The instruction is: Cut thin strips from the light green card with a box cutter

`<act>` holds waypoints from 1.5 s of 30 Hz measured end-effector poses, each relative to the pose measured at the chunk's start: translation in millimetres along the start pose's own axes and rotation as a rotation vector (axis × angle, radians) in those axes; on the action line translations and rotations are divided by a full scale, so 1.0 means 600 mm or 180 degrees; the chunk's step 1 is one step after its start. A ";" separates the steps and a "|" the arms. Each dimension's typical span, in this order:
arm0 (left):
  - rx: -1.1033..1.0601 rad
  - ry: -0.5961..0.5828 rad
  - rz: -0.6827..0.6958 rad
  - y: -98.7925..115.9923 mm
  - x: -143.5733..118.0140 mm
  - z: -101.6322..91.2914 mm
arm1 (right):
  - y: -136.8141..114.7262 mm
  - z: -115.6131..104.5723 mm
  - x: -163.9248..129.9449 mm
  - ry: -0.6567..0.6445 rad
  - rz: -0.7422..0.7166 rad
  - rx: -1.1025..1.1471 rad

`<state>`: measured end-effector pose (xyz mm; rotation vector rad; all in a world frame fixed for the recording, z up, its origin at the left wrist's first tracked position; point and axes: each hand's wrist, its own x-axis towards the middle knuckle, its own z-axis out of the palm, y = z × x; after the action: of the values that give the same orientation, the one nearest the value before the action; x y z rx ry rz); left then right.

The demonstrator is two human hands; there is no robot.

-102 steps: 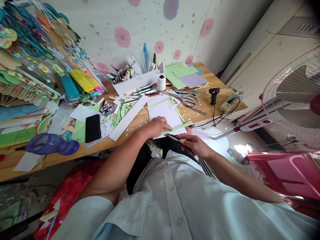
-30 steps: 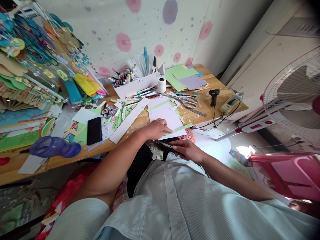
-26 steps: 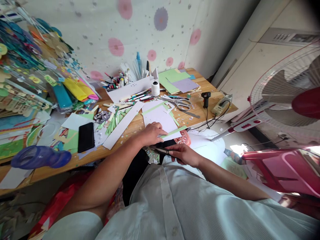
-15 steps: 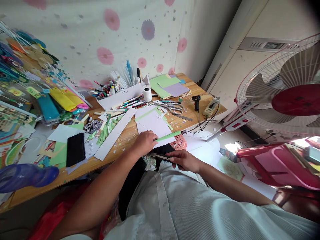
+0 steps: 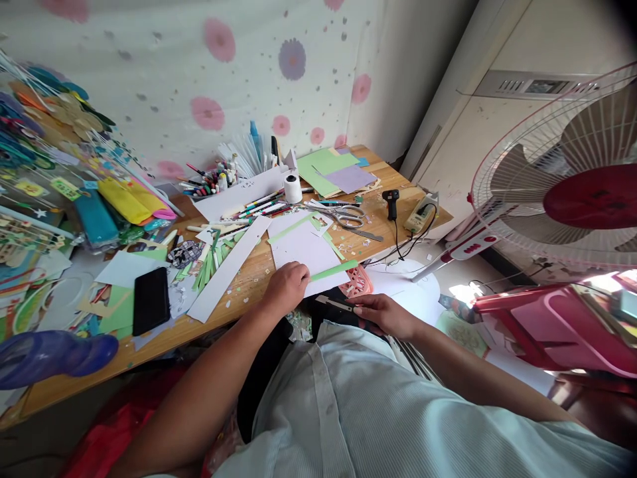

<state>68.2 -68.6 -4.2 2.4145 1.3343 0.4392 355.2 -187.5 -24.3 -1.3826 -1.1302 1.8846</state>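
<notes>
My left hand (image 5: 287, 287) presses down on a white sheet of paper (image 5: 303, 249) at the near edge of the wooden table (image 5: 259, 265). A green paper strip (image 5: 334, 269) lies along that sheet's near side, by my fingertips. My right hand (image 5: 385, 313) is just below the table edge, closed around a slim utility knife (image 5: 334, 303) whose blade points left toward the sheet. The knife tip sits apart from the paper.
Scissors (image 5: 348, 216), a glue gun (image 5: 393, 201), a white roll (image 5: 293, 188), pens, green strips and a black phone (image 5: 151, 301) litter the table. A pink basket (image 5: 357, 283) sits below the edge. A fan (image 5: 572, 192) and a pink stool (image 5: 557, 325) stand at right.
The view swung to the right, bringing the fan in. My right hand with the knife shifted slightly right and away from the sheet; my left hand stays on the paper.
</notes>
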 end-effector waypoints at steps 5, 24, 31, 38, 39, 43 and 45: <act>0.0035 0.0286 -0.0186 -0.021 0.014 0.001 | -0.002 0.000 -0.006 0.0047 0.0000 -0.0038; 0.0620 0.0446 0.0297 -0.029 0.001 0.007 | 0.012 -0.011 -0.001 0.0155 0.0114 -0.0025; 0.0457 0.0378 0.0202 -0.018 0.002 0.004 | 0.011 -0.009 -0.004 0.0126 0.0062 -0.0032; 0.0960 0.0301 0.0166 -0.019 0.012 -0.003 | 0.008 -0.006 -0.006 0.0128 0.0060 -0.0043; 0.0982 0.0343 0.0131 -0.019 0.013 -0.004 | 0.006 -0.005 -0.007 0.0129 0.0051 -0.0052; 0.0857 0.0545 0.0197 -0.015 0.008 -0.004 | 0.006 -0.009 -0.009 0.0132 0.0003 -0.0048; 0.0780 0.0550 0.0340 -0.014 0.002 -0.001 | 0.009 -0.017 -0.010 0.0113 -0.0004 0.0007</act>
<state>62.1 -63.1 -7.3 2.7118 1.4065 0.5525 367.0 -191.8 -27.6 -1.4086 -1.1112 1.8525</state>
